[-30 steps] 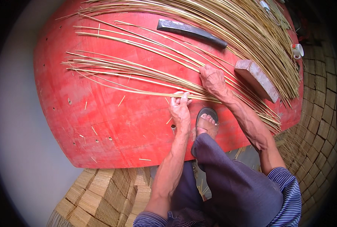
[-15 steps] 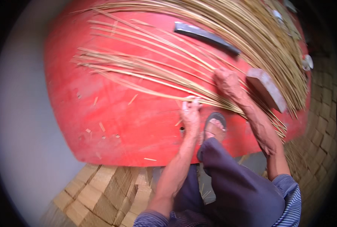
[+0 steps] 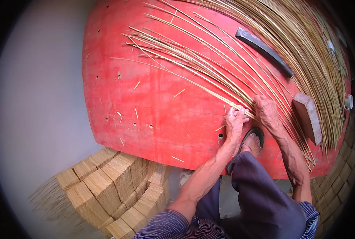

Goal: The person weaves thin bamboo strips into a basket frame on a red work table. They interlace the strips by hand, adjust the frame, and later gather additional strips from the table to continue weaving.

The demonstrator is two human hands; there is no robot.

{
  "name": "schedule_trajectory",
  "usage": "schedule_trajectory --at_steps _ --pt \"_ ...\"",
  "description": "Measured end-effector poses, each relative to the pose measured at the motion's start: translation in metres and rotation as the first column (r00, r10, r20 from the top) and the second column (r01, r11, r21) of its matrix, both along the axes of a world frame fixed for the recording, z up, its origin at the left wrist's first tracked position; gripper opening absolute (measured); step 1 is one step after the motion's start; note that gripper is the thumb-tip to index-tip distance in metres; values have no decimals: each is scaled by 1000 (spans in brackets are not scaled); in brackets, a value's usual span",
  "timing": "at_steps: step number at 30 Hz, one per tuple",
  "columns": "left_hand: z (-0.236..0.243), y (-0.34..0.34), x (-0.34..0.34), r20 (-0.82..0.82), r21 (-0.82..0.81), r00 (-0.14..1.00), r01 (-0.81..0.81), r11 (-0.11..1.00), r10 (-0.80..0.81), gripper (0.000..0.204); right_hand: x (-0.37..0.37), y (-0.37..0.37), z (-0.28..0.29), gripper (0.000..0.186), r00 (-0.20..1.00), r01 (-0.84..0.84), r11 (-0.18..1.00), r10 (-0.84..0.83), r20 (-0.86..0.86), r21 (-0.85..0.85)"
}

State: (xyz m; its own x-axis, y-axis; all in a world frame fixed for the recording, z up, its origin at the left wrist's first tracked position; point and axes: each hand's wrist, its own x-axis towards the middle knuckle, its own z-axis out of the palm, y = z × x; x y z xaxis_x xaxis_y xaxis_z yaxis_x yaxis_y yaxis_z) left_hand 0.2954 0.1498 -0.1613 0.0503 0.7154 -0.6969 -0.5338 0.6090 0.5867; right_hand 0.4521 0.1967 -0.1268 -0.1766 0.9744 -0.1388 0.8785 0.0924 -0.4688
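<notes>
Pinches a slim bundle of pale strips point(image 3: 241, 94) between thumb and fingers of the left hand point(image 3: 235, 121), drawn closed around the strips right of centre in the frame. Holds the right hand point(image 3: 266, 111) just beside, fingers curled inward at the bundle; cannot tell whether gripping any strip there. Has the bundle's far ends fanned toward the upper middle, across a red worktop point(image 3: 165, 111). Has loose strips point(image 3: 284, 106) lying to the right, then a dark metal tool point(image 3: 264, 51) and a reddish brick point(image 3: 308, 118) beside a large pile of strips point(image 3: 313, 59) at upper right. Rests a sandalled foot point(image 3: 252, 145) on the worktop below the hands. Has straw-coloured blocks point(image 3: 109, 187) stacked at lower left.
</notes>
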Motion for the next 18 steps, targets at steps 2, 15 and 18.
schedule_trajectory --at_steps 2,15,18 --pt "-2 -1 3 12 -1 1000 7 1000 -7 14 0 -5 -7 3 996 35 999 -32 87 -26" --pt "2 -6 -7 -144 33 988 58 998 -53 17 39 31 4 10 964 10 994 -40 -264 -112" --pt "7 -5 -9 -102 90 994 55 994 -45 24 43 41 30 16 924 -39 902 -132 -360 -430"
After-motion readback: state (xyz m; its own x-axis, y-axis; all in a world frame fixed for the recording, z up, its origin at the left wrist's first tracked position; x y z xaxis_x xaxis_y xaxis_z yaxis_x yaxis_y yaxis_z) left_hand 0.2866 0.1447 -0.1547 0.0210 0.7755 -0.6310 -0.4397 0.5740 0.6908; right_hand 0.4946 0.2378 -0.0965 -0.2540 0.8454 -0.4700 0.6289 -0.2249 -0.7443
